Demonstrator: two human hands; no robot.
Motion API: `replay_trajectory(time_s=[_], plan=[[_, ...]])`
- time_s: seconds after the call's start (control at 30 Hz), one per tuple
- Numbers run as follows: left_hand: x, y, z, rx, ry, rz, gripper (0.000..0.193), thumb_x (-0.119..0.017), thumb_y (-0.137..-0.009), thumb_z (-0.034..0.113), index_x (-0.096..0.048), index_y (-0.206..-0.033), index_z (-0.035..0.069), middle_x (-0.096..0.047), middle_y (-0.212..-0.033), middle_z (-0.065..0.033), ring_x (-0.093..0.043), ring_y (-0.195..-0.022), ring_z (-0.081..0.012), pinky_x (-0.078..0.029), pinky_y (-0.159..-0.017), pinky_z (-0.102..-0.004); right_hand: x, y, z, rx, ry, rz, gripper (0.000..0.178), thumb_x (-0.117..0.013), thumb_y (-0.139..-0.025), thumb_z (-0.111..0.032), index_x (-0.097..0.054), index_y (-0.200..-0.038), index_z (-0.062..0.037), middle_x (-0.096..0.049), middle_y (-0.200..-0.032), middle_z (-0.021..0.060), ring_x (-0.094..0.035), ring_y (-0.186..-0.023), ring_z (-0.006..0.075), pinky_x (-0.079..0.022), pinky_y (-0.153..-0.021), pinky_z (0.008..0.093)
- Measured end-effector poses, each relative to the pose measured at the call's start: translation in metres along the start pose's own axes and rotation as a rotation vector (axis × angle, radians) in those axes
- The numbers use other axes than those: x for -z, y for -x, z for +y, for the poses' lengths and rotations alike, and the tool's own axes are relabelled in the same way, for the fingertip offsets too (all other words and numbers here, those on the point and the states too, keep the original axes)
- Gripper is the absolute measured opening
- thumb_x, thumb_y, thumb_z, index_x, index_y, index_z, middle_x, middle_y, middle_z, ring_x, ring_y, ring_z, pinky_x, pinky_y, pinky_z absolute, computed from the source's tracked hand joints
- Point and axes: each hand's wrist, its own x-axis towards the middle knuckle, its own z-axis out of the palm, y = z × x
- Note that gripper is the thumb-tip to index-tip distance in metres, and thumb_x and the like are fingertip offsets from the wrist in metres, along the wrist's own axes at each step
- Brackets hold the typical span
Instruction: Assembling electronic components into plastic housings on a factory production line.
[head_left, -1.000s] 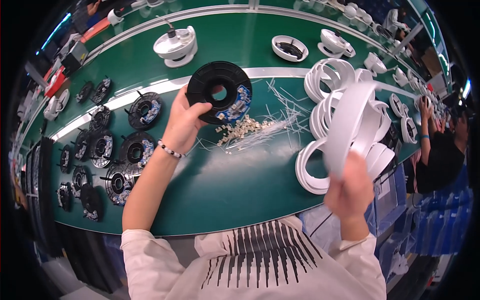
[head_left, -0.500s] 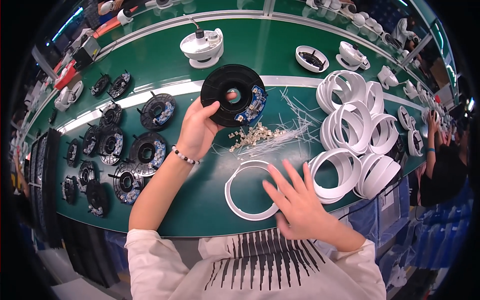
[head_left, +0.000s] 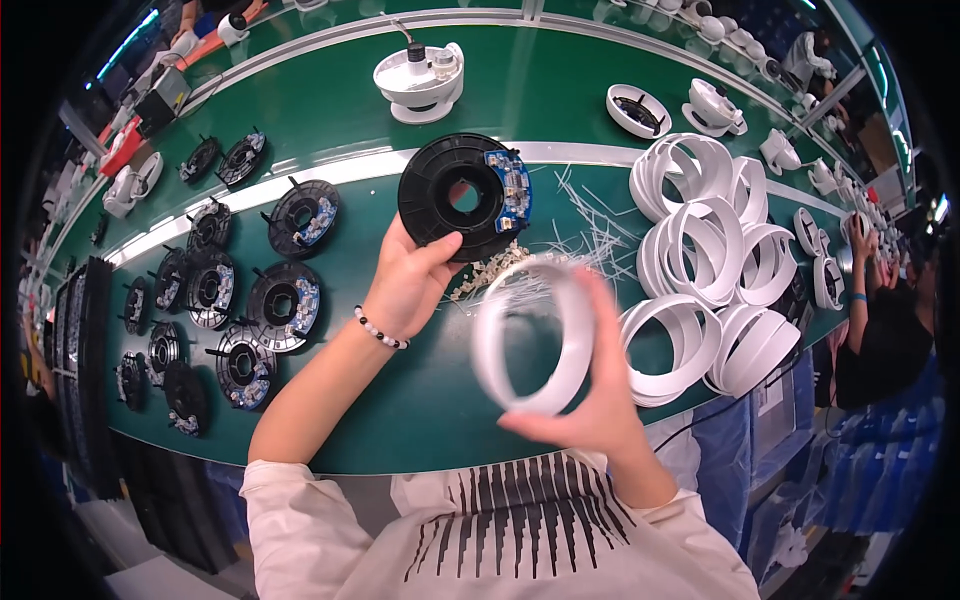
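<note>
My left hand [head_left: 408, 285] grips a round black plastic disc [head_left: 430, 190] by its lower edge, thumb on its face. The disc has a hole in the middle and a curved blue circuit board [head_left: 514, 190] along its right side. Lower and to the right, my right hand [head_left: 590, 390] holds a white plastic ring [head_left: 575, 345] between thumb and fingers. Motion blurs the ring, which is raised off the table and tilted. The ring and the disc are apart.
Several similar black discs [head_left: 285, 305] lie at the left. White rings [head_left: 690, 245] are stacked at the right. Behind my hands are small cream connectors [head_left: 492, 272] and clear strips [head_left: 600, 240]. A white domed housing [head_left: 418, 85] stands farther back on the green table [head_left: 400, 430].
My right hand has closed on the white ring and lifted it from the table. The black disc in my left hand has turned, its circuit board now higher on the right.
</note>
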Motion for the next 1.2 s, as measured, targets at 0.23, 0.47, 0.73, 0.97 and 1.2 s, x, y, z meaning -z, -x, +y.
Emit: replay_trajectory(time_s=[0.23, 0.47, 0.73, 0.97, 1.2], plan=[[-0.015, 0.024, -0.026, 0.046, -0.085, -0.195, 0.060, -0.054, -0.077, -0.003, -0.025, -0.129, 0.007, -0.038, -0.126, -0.0061, -0.038, -0.115, -0.0164, -0.034, -0.095, -0.0321, -0.018, -0.048, 0.015, -0.011, -0.455, 0.266, 0.106, -0.078, -0.055, -0.009, -0.007, -0.133, 0.0011, -0.018, -0.133, 0.0215, -0.032, -0.120, 0.0257, -0.032, -0.096, 0.0343], [0.001, 0.010, 0.010, 0.541, 0.474, -0.453, 0.085, -0.030, -0.076, 0.069, -0.022, -0.132, 0.005, -0.030, -0.133, -0.0165, -0.032, -0.122, -0.0315, -0.029, -0.097, -0.0487, -0.006, -0.045, 0.016, 0.065, -0.249, 0.030, 0.120, -0.084, -0.043, -0.019, -0.008, -0.134, 0.0013, -0.022, -0.134, 0.0232, -0.030, -0.122, 0.0276, -0.027, -0.099, 0.0354], [0.001, 0.010, 0.004, 0.538, 0.596, -0.302, 0.052, -0.030, -0.088, 0.046, -0.046, -0.116, 0.005, -0.053, -0.110, -0.0120, -0.053, -0.098, -0.0226, -0.044, -0.086, -0.0365, -0.006, -0.045, -0.009, 0.262, 0.169, -0.095, 0.114, -0.083, -0.041, -0.029, -0.019, -0.131, 0.0027, -0.024, -0.133, 0.0237, -0.029, -0.118, 0.0387, -0.027, -0.095, 0.0441], [-0.018, 0.017, 0.015, 0.547, 0.506, -0.167, 0.053, -0.033, -0.087, 0.049, -0.051, -0.111, 0.006, -0.055, -0.108, -0.0125, -0.055, -0.095, -0.0228, -0.045, -0.083, -0.0370, -0.002, -0.046, -0.008, 0.267, 0.218, -0.108, 0.114, -0.083, -0.039, -0.031, -0.022, -0.129, 0.0035, -0.027, -0.131, 0.0228, -0.030, -0.116, 0.0389, -0.027, -0.095, 0.0443], [-0.015, 0.018, 0.011, 0.478, 0.491, -0.118, 0.042, -0.037, -0.086, 0.037, -0.054, -0.103, 0.002, -0.058, -0.098, -0.0121, -0.058, -0.085, -0.0212, -0.048, -0.078, -0.0347, 0.004, -0.046, -0.007, 0.308, 0.102, -0.178, 0.109, -0.082, -0.040, -0.021, -0.023, -0.129, 0.0006, -0.023, -0.133, 0.0231, -0.026, -0.119, 0.0399, -0.025, -0.096, 0.0446]])
